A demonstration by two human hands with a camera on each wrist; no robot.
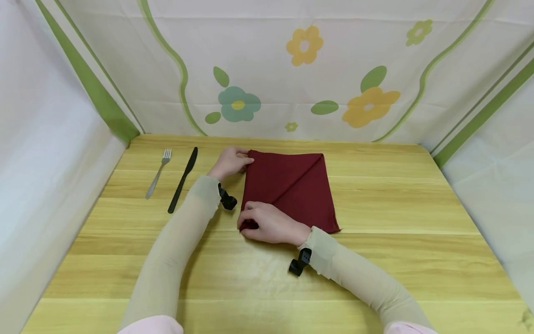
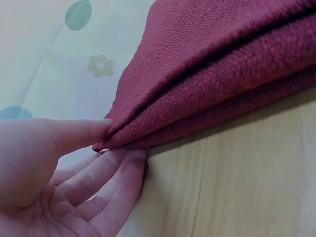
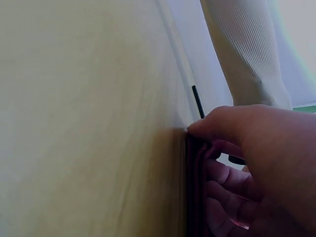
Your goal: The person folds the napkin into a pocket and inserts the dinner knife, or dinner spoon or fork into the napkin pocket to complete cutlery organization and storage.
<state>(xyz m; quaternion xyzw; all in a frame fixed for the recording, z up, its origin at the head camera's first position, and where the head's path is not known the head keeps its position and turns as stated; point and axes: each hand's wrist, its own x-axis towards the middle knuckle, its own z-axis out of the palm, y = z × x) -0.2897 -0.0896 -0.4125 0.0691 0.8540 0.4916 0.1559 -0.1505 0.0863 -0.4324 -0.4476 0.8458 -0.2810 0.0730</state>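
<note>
Dark-red square folded woven cloth point(image 1: 292, 185): flat before you on the yellow wood-grain table point(image 1: 396, 195), right of the long black knife point(image 1: 182, 181)
Your left hand point(image 1: 231, 162): clamped in a pinch on the cloth's far left corner
Your right hand point(image 1: 273, 222): pinched together on its near left corner
Cloth's feel: likely light, soft, floppy, hardly slippery or fragile; grip every layer at those two corners, lest the folds slide apart

At 12 o'clock, shows a white, creased cloth wall point(image 1: 267, 28) bearing orange flowers point(image 1: 354, 110), a teal flower point(image 1: 250, 103) and wavy green stripes point(image 1: 184, 79). At 9 and 3, has white side walls point(image 1: 50, 153); at 10 and 2, shows green corner bands point(image 1: 94, 83). Toward 6, has wood-grain tabletop point(image 1: 417, 199) with faint sheen.
</note>
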